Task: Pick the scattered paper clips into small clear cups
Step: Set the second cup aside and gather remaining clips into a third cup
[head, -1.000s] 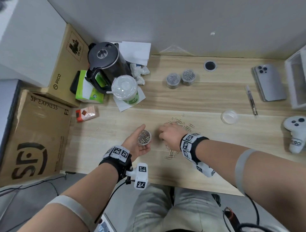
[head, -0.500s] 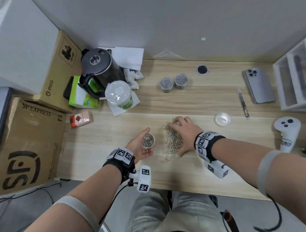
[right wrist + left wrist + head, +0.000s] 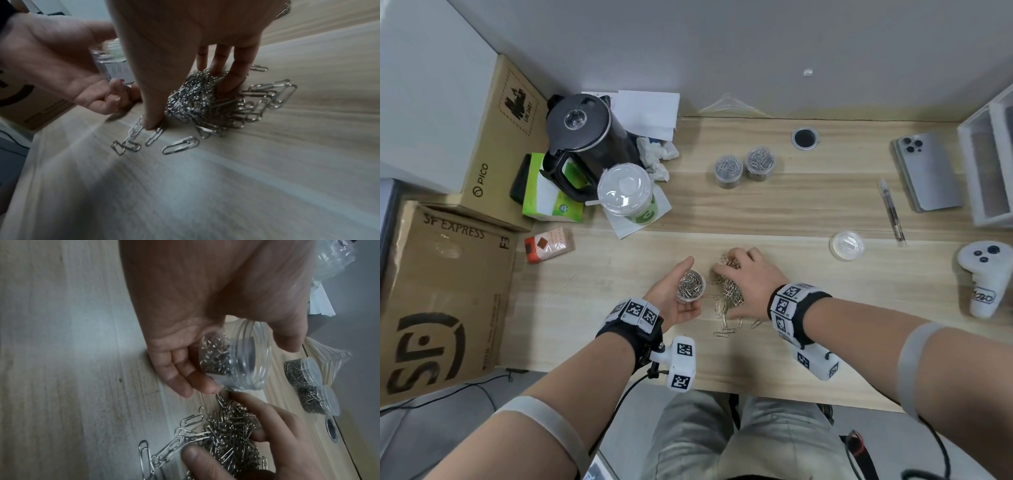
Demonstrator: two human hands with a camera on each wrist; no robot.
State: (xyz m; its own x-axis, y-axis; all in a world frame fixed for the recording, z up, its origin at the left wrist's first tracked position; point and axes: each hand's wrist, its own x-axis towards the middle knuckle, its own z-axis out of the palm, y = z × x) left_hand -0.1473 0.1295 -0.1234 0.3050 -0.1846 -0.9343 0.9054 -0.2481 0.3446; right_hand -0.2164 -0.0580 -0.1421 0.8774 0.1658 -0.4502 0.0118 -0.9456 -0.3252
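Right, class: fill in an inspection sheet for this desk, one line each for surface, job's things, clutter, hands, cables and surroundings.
Surface: light wooden desk with a round cable hole.
Job's things: pile of paper clips; open clear cup partly filled; two filled cups at the back; loose lid.
Clutter: kettle, lidded drink cup, tissue pack, phone, pen, white controller.
Hands: left hand holds the cup; right hand gathers the pile with curled fingers.
Cables: black wire on the floor.
Surroundings: cardboard boxes, grey wall.
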